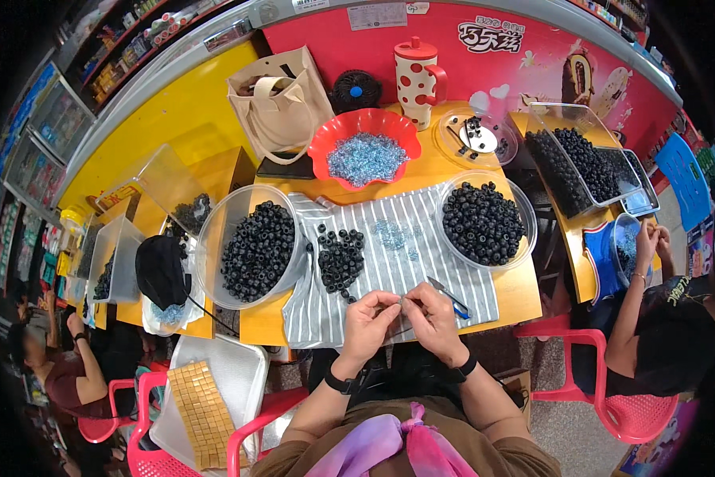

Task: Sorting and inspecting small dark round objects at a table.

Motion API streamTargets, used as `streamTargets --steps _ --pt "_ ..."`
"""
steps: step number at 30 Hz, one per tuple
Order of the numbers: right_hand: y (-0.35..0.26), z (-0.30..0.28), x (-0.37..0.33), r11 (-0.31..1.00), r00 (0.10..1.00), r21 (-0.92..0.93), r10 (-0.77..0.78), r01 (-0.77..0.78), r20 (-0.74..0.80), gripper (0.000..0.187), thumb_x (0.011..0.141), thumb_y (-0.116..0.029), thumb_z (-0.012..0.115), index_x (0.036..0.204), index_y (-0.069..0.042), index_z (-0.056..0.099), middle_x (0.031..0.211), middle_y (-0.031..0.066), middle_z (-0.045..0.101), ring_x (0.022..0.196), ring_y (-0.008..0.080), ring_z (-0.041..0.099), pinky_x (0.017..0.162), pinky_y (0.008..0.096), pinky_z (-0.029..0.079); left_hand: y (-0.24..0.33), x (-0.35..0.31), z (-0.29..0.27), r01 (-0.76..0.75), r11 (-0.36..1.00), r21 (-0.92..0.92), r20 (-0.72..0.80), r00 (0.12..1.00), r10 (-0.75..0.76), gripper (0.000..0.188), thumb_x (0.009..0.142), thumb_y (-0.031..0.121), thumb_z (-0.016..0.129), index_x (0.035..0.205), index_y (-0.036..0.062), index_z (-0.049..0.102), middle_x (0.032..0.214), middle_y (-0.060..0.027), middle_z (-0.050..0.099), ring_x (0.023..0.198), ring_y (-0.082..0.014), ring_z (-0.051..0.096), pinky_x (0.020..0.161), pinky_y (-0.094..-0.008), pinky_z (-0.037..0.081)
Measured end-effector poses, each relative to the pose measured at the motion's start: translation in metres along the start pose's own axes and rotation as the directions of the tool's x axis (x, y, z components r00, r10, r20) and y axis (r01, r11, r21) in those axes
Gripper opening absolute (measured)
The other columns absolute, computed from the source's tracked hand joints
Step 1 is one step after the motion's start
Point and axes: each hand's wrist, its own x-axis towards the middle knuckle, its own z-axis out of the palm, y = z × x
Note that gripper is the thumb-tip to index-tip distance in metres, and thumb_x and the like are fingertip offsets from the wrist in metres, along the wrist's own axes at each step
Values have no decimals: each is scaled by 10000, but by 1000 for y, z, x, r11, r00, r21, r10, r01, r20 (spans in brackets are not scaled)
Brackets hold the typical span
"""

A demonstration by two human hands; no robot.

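Observation:
My left hand (371,322) and my right hand (433,318) almost meet at the front edge of the table. Both are closed in a pinch, thumb against fingers; whatever is between the fingertips is too small to make out. Under and beyond them lies a grey-and-white striped cloth (445,274). A loose pile of black beads (341,258) with holes rests on it, and right of that a scatter of tiny pale-blue clear beads (395,237). Beside my right hand is a small cutting tool (451,299) with a blue-and-black handle.
Round clear tubs of black beads flank the cloth, a left tub (205,256) and a right tub (530,232). Behind stand a red scalloped bowl (319,151) of pale-blue beads, a spotted cup (415,83), a beige bag (286,111) and a clear dish (504,151). Other people sit at both sides.

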Motion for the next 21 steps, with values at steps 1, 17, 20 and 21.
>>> streamTargets --steps 1,17,20,21 --pt "1 0 0 1000 1000 0 -1 1 1 14 832 4 584 823 14 579 691 109 518 545 208 502 493 313 373 -1 0 0 -32 999 -17 -8 999 32 112 890 38 618 991 -9 633 781 15 618 649 -28 534 590 -177 431" --pt "-3 -3 -1 1000 998 -18 -15 16 56 65 806 38 592 870 25 591 728 115 539 593 208 532 520 303 395 1 -1 -1 -26 997 -66 -4 1000 26 130 853 22 660 981 8 638 758 -12 632 598 -41 547 496 -157 384" --pt "-3 -4 -1 998 997 -33 -44 46 61 61 797 44 594 853 21 586 722 118 533 594 229 533 524 313 399 0 1 0 -1 999 -36 -36 999 0 121 845 20 668 963 9 645 743 -12 632 578 -43 543 484 -159 381" --pt "-3 -4 -1 996 996 -44 -72 75 55 61 793 48 594 845 19 583 721 119 531 594 237 530 525 318 399 1 1 -2 1 999 -41 -23 1000 -2 110 845 17 667 953 9 650 735 -12 631 569 -44 541 477 -161 376"
